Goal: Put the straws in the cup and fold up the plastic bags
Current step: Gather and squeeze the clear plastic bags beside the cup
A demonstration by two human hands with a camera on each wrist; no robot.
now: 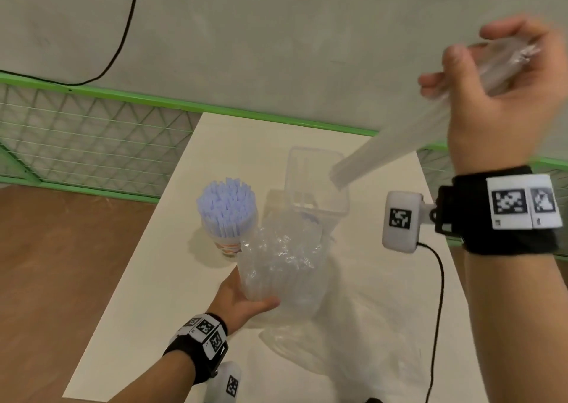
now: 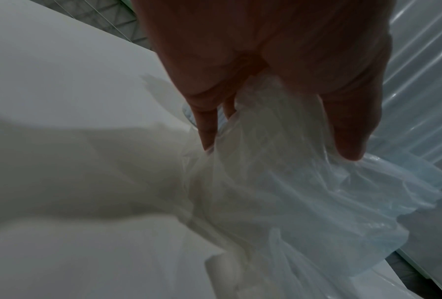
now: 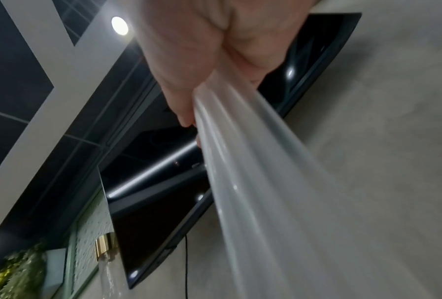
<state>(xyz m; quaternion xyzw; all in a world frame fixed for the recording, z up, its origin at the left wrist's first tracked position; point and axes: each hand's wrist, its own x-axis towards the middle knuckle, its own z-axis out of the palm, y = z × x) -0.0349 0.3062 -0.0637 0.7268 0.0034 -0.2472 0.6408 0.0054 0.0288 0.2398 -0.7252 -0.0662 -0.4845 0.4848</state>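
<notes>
Straws [image 1: 396,139], a clear bundle, slant down from the raised right hand [image 1: 504,95], whose fingers [image 1: 455,56] curl round their upper end; their lower ends dip into the open mouth of a clear square container [image 1: 316,184] on the bench [image 1: 159,279]. The right wrist view shows the same bundle [image 3: 253,182] running away from the closed fist [image 3: 202,60], blurred. Low over the bench, the left hand [image 1: 242,298] grips a crumpled clear bag [image 1: 282,267] that stands up in front of the container; in the left wrist view its fingers [image 2: 207,129] and thumb pinch gathered film [image 2: 291,182], which trails down onto the bench. Left of the bag stands a cup [image 1: 229,244] packed with pale blue straws [image 1: 226,206], upright. More clear plastic [image 1: 353,350] lies spread on the bench near the person.
</notes>
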